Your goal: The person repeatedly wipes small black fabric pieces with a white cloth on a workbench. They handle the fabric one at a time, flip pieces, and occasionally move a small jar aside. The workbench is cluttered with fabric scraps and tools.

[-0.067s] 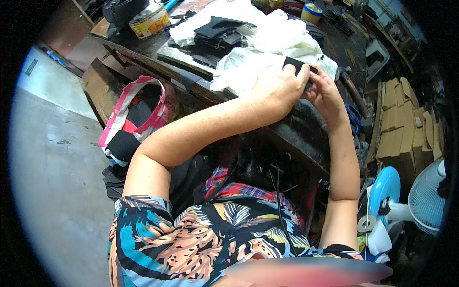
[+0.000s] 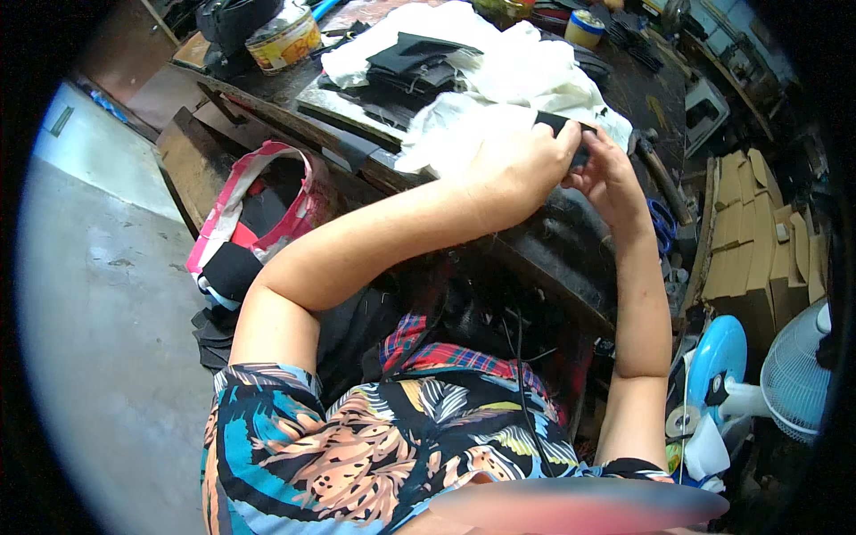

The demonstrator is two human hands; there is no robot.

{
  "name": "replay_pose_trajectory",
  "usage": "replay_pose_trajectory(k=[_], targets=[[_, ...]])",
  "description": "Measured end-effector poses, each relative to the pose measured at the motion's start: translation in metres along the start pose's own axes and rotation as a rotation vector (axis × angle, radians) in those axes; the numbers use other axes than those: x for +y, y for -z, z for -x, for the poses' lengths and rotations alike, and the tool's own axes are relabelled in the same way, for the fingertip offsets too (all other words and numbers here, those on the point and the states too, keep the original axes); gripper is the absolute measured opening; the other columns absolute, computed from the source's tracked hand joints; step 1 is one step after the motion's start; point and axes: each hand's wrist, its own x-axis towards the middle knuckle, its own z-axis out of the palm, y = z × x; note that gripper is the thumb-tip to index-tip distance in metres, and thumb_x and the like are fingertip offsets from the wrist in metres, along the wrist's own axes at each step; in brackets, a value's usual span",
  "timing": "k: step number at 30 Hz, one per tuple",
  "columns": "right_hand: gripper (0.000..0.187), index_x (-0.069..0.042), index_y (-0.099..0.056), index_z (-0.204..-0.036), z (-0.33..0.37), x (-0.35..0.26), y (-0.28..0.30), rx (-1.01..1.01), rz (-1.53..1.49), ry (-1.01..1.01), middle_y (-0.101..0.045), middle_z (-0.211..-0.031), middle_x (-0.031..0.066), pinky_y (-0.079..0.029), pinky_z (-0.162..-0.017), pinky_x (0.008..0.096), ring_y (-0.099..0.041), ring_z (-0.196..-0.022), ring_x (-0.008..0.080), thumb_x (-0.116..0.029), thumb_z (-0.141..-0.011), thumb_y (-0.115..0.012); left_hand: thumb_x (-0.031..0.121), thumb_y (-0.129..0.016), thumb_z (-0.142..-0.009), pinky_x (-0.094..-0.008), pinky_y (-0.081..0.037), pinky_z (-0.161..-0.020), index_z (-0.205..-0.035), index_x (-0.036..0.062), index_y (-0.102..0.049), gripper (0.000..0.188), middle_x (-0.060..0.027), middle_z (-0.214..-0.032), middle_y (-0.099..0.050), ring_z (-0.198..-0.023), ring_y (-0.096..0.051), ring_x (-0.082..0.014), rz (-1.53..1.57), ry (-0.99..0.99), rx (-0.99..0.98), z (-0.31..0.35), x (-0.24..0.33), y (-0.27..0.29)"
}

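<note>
Above the near right part of the dark worktable, both hands meet around a small flat black piece (image 2: 551, 118), possibly fabric or leather. My left hand (image 2: 526, 168) has its fingers closed on the piece, its back toward me. From the other side my right hand (image 2: 613, 178) pinches the same piece with bent fingers. Much of the piece is hidden behind the fingers. Just beyond the hands a crumpled white cloth (image 2: 526, 71) covers part of the table. A stack of folded black pieces (image 2: 415, 62) lies on that cloth.
A hammer-like tool (image 2: 662, 174) and blue-handled scissors (image 2: 661, 223) lie right of my right hand. A pink-rimmed bag (image 2: 308, 183) holding dark pieces stands at left below the table (image 2: 267, 107). Cardboard (image 2: 740, 241) and a fan (image 2: 796, 379) are at right. A yellow tub (image 2: 283, 49) sits far left.
The view has shifted very slightly. Both hands keep the same hold on the black piece.
</note>
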Motion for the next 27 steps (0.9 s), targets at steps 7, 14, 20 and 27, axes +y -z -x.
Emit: replay_pose_trajectory(k=[7,14,20,27], targets=[[0.04,-0.003,-0.051,-0.122,0.002,-0.008,0.03,0.053,-0.003,0.084,-0.069,-0.09,0.0129,-0.055,-0.061,0.0241,-0.067,-0.072,0.0162,-0.035,-0.099,-0.053,0.019,-0.062,-0.083,-0.0369,-0.049,-0.09,-0.13,0.0073,-0.054,0.049,-0.0208,-0.108,-0.065,-0.099,-0.064,-0.0299,-0.006,-0.137,-0.113,-0.019,-0.052,0.118],[0.025,-0.001,-0.062,-0.109,0.006,-0.02,-0.006,0.012,0.283,0.242,-0.069,-0.089,0.0105,-0.052,-0.065,0.0255,-0.066,-0.073,0.0136,-0.022,-0.098,-0.054,0.019,-0.054,-0.089,-0.0385,-0.055,-0.07,-0.11,0.0175,-0.07,0.026,-0.012,-0.091,-0.071,-0.082,-0.07,-0.0317,-0.823,0.417,0.603,-0.068,-0.144,0.195],[0.025,0.0,-0.071,-0.089,0.065,-0.048,-0.108,-0.722,0.497,0.688,-0.07,-0.084,0.0164,-0.053,-0.06,0.0293,-0.068,-0.071,0.022,-0.022,-0.093,-0.06,0.035,-0.056,-0.085,-0.0442,-0.049,-0.083,-0.116,0.0113,-0.062,0.039,-0.0184,-0.099,-0.064,-0.092,-0.063,-0.0317,-0.356,0.172,0.132,-0.07,-0.203,0.058],[0.034,0.004,-0.064,-0.106,0.084,-0.06,-0.153,-1.03,-0.03,0.584,-0.067,-0.092,0.0228,-0.048,-0.052,0.0291,-0.062,-0.064,0.0252,-0.026,-0.099,-0.052,0.075,-0.044,-0.084,-0.0509,-0.038,-0.104,-0.137,0.0158,-0.051,0.08,-0.0249,-0.131,-0.053,-0.123,-0.049,-0.042,-0.439,0.296,0.151,-0.041,-0.22,-0.016]])
